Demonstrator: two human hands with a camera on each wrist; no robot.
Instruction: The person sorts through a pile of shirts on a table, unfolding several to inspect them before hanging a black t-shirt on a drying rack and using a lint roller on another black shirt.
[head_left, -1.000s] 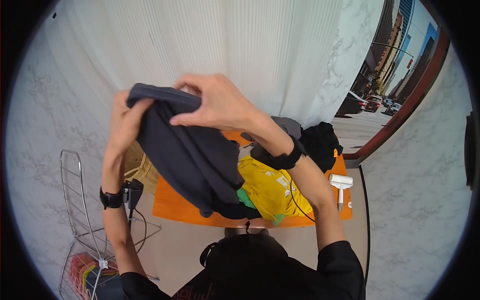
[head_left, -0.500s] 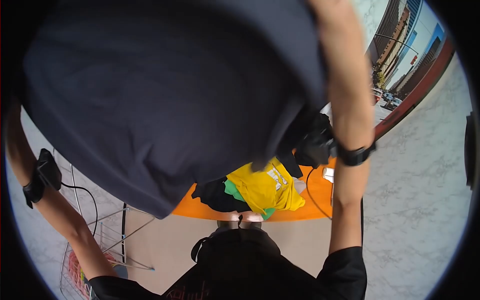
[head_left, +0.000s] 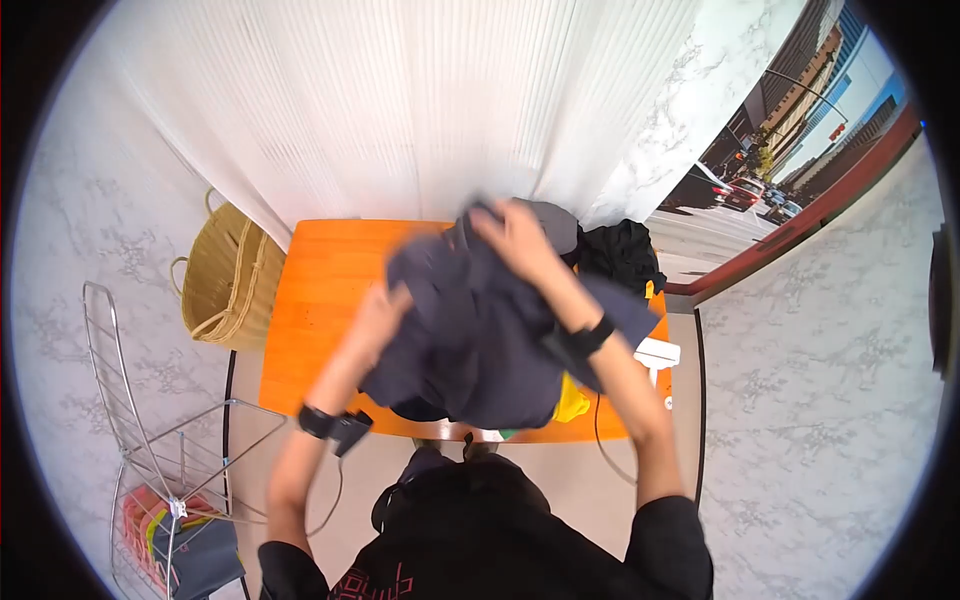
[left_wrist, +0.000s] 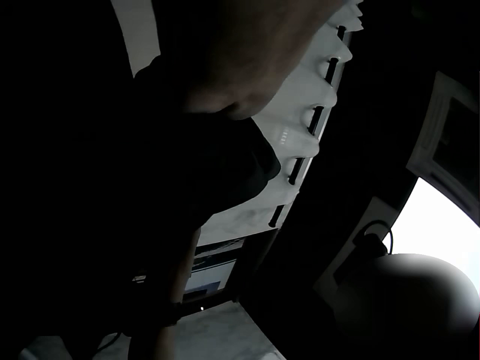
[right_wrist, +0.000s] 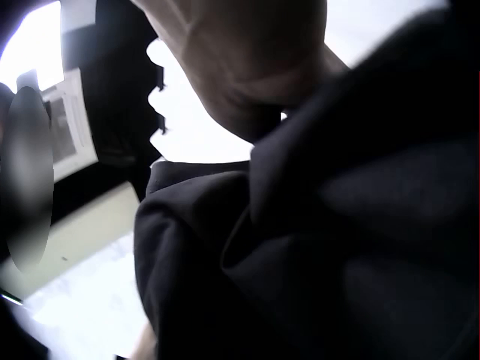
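A dark navy garment (head_left: 470, 350) hangs bunched and blurred over the orange table (head_left: 325, 290), held by both hands. My right hand (head_left: 520, 243) grips its upper edge, near the curtain side. My left hand (head_left: 375, 322) holds the garment's left side, lower and closer to the body. In the right wrist view, the curled hand (right_wrist: 255, 67) is at the folded dark cloth (right_wrist: 202, 225). The left wrist view is very dark, with the hand (left_wrist: 240, 67) against the cloth. Under the garment, a corner of a yellow garment (head_left: 571, 400) shows; the rest of it is hidden.
Grey cloth (head_left: 556, 224) and a black cloth heap (head_left: 622, 255) lie at the table's back right. Near the right edge is a white lint roller (head_left: 657, 353). A wicker basket (head_left: 262, 285) and a wire rack (head_left: 175, 506) stand to the left.
The navy garment swung up close to the head camera, spread wide, then came down over the table, bunched. Both hands rose and spread apart, then lowered and drew closer together.
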